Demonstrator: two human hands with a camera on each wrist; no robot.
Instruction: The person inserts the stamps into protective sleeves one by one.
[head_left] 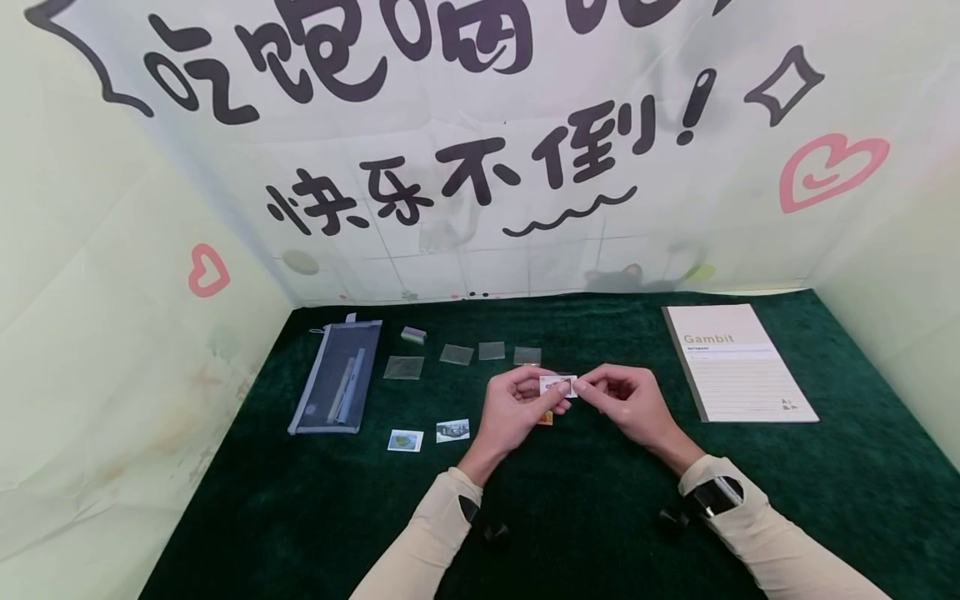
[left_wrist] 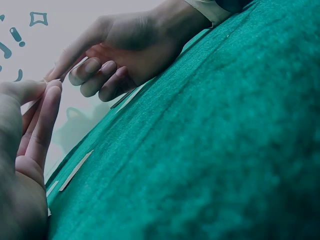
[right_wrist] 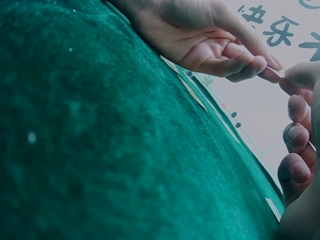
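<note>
Between the thumb and fingers of my left hand point(head_left: 510, 408) is a small white-bordered stamp point(head_left: 548, 382) with a reddish print. My right hand point(head_left: 633, 406) pinches the stamp's right edge with thumb and forefinger, its other fingers curled in. Both wrist views show the fingertips of the two hands meeting above the cloth, with the stamp mostly hidden there. Under the left hand an orange stamp point(head_left: 547, 419) lies on the table, partly covered. Left of that hand lie a stamp with a grey scene point(head_left: 453, 431) and a blue-green stamp point(head_left: 405, 441).
Several clear plastic sleeves, one a larger sleeve point(head_left: 404, 367), lie behind the hands on the dark green cloth point(head_left: 585, 517). An eraser point(head_left: 413, 334) and a zipped mesh pouch point(head_left: 315, 400) with pens are at the left. A notebook point(head_left: 742, 367) lies at the right.
</note>
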